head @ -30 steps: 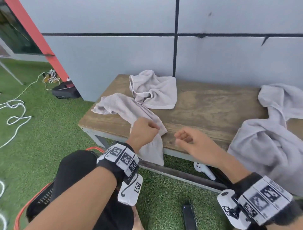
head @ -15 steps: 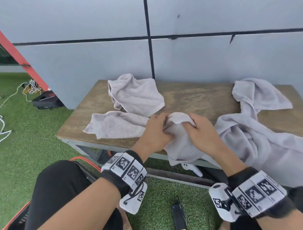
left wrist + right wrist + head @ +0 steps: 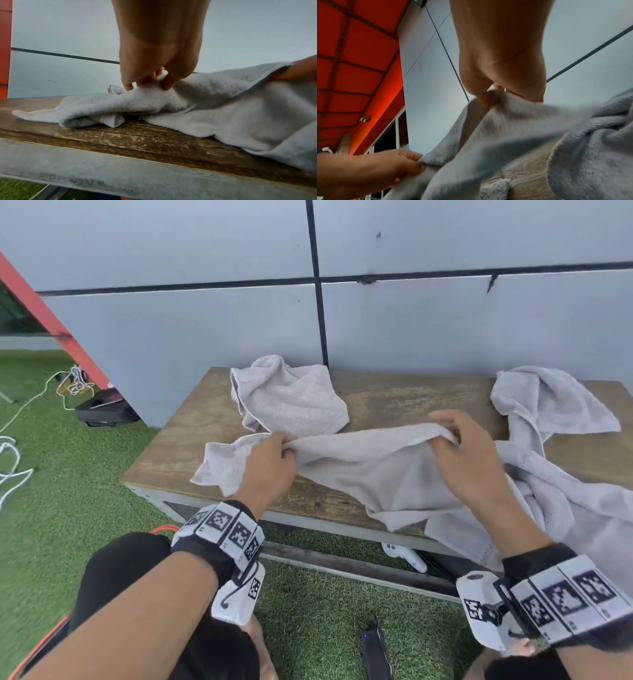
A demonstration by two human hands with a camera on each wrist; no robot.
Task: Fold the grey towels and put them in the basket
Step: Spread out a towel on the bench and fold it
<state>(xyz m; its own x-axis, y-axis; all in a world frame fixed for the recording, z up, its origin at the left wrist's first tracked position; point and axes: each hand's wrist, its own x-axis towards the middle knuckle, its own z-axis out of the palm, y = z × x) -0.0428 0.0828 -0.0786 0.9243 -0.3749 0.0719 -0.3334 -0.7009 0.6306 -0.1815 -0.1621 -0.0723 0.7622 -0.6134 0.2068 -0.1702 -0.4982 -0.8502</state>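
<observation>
A grey towel (image 3: pixel 370 470) lies stretched across the wooden bench (image 3: pixel 411 402) — the left hand (image 3: pixel 270 467) pinches its upper edge at one end, the right hand (image 3: pixel 469 460) grips the raised edge at the other; its lower part droops over the front.

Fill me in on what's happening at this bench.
A person is working on grey towels on a wooden bench. The left hand and right hand each pinch the upper edge of one towel, holding it stretched out between them, its lower part draped over the bench's front edge. It is not yet folded. A second crumpled towel lies behind it, and a larger one lies heaped at the right.
</observation>
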